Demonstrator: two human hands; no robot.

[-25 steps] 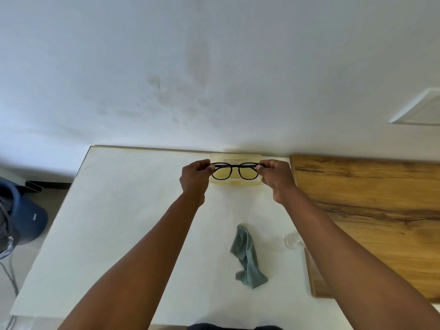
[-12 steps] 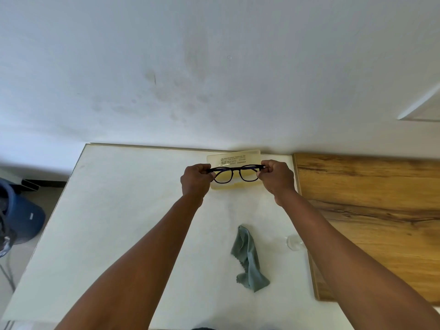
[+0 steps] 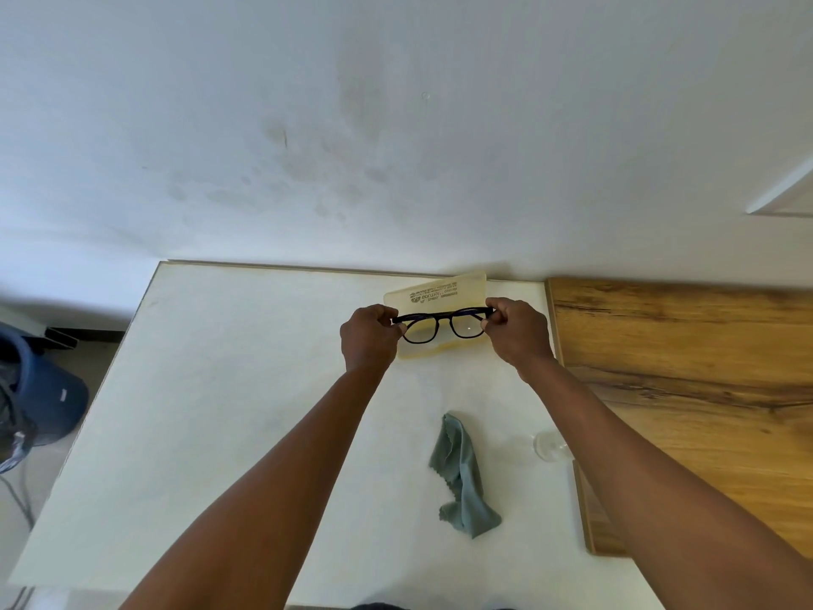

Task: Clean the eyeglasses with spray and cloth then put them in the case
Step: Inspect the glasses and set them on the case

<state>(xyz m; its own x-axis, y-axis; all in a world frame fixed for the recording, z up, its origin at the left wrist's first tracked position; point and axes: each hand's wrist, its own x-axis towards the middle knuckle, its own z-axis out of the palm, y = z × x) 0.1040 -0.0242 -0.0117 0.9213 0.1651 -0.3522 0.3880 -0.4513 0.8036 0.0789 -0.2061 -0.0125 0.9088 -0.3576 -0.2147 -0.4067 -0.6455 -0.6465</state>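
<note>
Black-framed eyeglasses [image 3: 441, 327] hang between both hands, just over an open pale yellow case [image 3: 435, 291] at the table's far edge. My left hand [image 3: 368, 338] pinches the frame's left end. My right hand [image 3: 515, 331] pinches the right end. The case lid stands up behind the glasses, with printed text on it; its lower half shows beneath the lenses. A grey-green cloth [image 3: 463, 479] lies crumpled on the white table [image 3: 220, 411], nearer to me. A clear spray bottle [image 3: 547, 445] lies beside my right forearm, mostly hidden by it.
A wooden board [image 3: 704, 389] adjoins the table on the right. A white wall rises directly behind the case. A dark blue bin [image 3: 39, 389] stands on the floor at the left.
The case lid now shows taller and tilted behind the glasses. The glasses sit slightly lower over the case, tilted down on the left. My hands keep their grip.
</note>
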